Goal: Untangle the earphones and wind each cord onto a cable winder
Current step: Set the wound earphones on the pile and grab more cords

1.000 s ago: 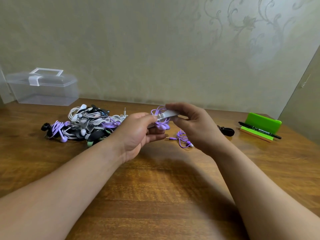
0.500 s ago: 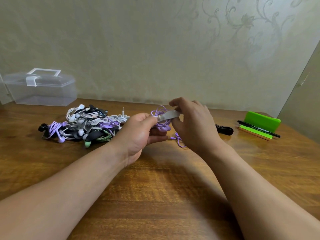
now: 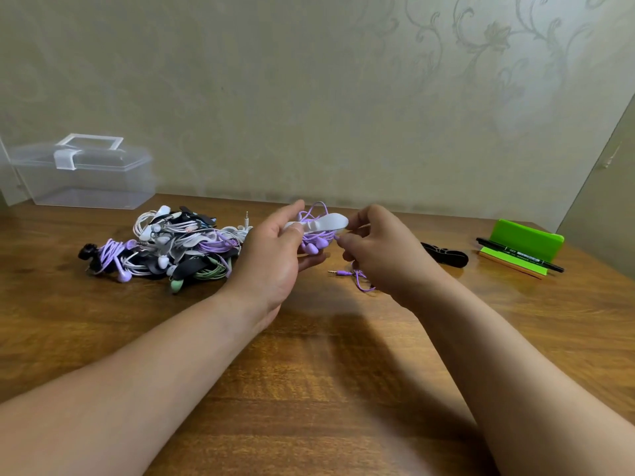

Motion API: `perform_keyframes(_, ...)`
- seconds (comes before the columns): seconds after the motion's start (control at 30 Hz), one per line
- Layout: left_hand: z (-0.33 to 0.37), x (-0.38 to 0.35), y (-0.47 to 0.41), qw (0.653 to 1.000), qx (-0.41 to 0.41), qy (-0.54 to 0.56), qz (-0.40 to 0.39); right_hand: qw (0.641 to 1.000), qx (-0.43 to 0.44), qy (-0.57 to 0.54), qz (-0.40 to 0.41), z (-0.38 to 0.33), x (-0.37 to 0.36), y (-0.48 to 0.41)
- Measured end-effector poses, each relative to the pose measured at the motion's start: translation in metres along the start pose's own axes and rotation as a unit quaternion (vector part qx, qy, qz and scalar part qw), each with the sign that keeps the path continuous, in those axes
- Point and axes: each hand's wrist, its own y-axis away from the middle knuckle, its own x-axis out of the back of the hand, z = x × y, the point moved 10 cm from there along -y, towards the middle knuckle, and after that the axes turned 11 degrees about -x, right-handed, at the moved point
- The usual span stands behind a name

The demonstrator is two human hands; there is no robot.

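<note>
Wooden bench (image 3: 309,389) below a patterned wall carries a tangled pile (image 3: 171,249) at left. Left hand (image 3: 275,255) grips the white winder (image 3: 326,223) above the bench, purple earphones (image 3: 318,244) bunched on it. Right hand (image 3: 381,255) pinches the loose cord beside the winder's end; the plug (image 3: 338,272) lies on the bench. Recommended: hold light tension, lay turns side by side, let the plug trail free.

left hand (image 3: 275,255) grips cable winder (image 3: 328,223) | right hand (image 3: 381,250) pinches purple cord (image 3: 359,281)
</note>
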Motion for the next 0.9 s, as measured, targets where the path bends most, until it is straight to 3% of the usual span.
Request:
perform_keyframes(0.13,0.003,0.002,-0.002,1.0,-0.018,-0.006,0.003,0.999,-0.012,-0.036,-0.016,-0.001,-0.004,0.004)
perform_keyframes(0.3,0.012,-0.018,0.001,0.985,-0.017,-0.077,-0.151,0.998,0.046,-0.028,0.036,-0.01,0.015,0.002)
perform_keyframes(0.47,0.008,-0.024,0.004,0.963,-0.039,-0.167,-0.208,0.997,0.075,0.019,-0.03,-0.015,0.002,0.007)
perform_keyframes(0.57,0.006,-0.02,0.003,0.958,-0.038,-0.188,-0.213,0.994,0.091,0.038,-0.047,-0.017,0.0,0.008)
perform_keyframes(0.73,0.009,-0.017,0.0,0.962,-0.06,-0.182,-0.193,0.989,0.106,0.104,-0.007,-0.019,0.006,0.005)
perform_keyframes(0.9,0.008,-0.015,-0.001,0.988,-0.017,-0.068,-0.139,0.99,0.086,0.113,-0.004,-0.013,0.002,0.003)
